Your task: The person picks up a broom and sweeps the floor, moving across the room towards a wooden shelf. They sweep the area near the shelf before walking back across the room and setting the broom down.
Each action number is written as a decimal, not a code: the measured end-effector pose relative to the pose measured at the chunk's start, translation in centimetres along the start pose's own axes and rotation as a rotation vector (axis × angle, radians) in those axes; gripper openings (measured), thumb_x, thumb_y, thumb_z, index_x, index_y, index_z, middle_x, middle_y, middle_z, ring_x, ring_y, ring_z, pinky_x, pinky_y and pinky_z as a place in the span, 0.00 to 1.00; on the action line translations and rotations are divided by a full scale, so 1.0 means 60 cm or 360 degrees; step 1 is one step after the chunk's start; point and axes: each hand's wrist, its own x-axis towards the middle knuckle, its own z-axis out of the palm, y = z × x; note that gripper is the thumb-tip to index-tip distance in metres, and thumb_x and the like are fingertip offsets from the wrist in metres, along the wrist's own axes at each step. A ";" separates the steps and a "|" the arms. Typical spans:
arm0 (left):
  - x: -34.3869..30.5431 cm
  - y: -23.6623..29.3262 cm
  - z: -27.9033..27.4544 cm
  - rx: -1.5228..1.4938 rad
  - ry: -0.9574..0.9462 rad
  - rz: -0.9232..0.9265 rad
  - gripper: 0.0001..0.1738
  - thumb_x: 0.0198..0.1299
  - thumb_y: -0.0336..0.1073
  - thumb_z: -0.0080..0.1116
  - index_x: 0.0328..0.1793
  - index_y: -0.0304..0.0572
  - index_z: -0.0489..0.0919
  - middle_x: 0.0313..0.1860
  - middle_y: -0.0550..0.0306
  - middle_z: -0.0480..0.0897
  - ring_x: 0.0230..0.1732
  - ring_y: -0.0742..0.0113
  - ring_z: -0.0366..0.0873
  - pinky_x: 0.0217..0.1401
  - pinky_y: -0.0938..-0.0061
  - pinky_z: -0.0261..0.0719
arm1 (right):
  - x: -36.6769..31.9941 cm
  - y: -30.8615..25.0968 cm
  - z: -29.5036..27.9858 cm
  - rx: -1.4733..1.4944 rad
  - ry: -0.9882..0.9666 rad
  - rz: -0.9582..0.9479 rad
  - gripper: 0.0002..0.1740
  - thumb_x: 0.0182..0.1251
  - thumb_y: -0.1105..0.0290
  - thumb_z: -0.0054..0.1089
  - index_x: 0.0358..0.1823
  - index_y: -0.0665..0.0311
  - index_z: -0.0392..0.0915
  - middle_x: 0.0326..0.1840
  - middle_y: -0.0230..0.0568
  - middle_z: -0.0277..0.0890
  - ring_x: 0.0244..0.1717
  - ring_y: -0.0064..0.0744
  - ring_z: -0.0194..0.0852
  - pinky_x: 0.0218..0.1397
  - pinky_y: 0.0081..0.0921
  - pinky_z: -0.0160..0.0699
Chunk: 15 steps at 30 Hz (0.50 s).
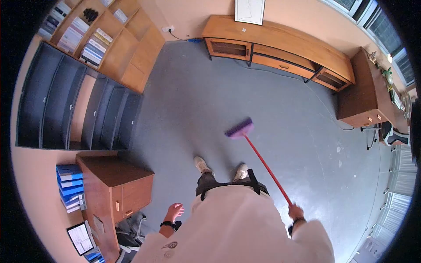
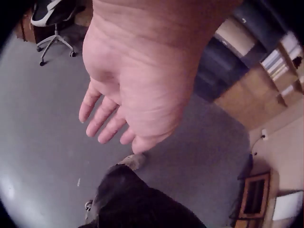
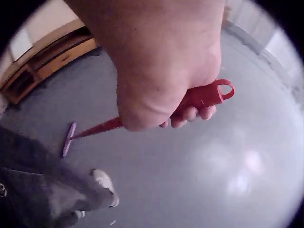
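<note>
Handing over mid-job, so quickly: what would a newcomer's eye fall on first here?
First, the purple broom head against the grey floor, ahead of the shoes, its red handle running up to the gripping right hand. Then the left hand, out to the left and holding nothing, and the blue binders beside the brown desk at the head view's lower left.

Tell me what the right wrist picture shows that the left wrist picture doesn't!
Only the right wrist view shows the right hand gripping the broom. Only the left wrist view shows the left hand, holding nothing, plus the chair and bookcase. Both show the floor, shoes and low cabinet.
</note>
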 end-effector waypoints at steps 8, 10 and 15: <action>0.102 0.191 0.020 0.0043 -0.0397 0.0437 0.10 0.56 0.35 0.51 0.43 0.40 0.74 0.30 0.62 0.76 0.31 0.72 0.74 0.32 0.80 0.72 | -0.218 0.168 0.064 0.0620 0.0222 0.0975 0.31 0.43 0.41 0.59 0.23 0.69 0.80 0.25 0.54 0.77 0.31 0.51 0.77 0.37 0.40 0.74; 0.083 0.291 0.042 0.0326 -0.0180 0.0836 0.10 0.55 0.34 0.52 0.42 0.40 0.74 0.30 0.63 0.77 0.31 0.74 0.74 0.31 0.80 0.72 | -0.213 0.181 0.061 0.0550 0.0268 0.0963 0.32 0.43 0.39 0.58 0.22 0.68 0.79 0.25 0.54 0.76 0.31 0.51 0.77 0.37 0.40 0.74; 0.058 0.412 0.077 0.0363 -0.0059 0.1015 0.10 0.56 0.34 0.51 0.42 0.39 0.75 0.30 0.61 0.77 0.31 0.74 0.73 0.33 0.80 0.72 | -0.093 0.116 -0.060 0.0543 0.0209 0.0734 0.37 0.49 0.34 0.45 0.22 0.67 0.79 0.25 0.55 0.75 0.32 0.52 0.76 0.36 0.42 0.74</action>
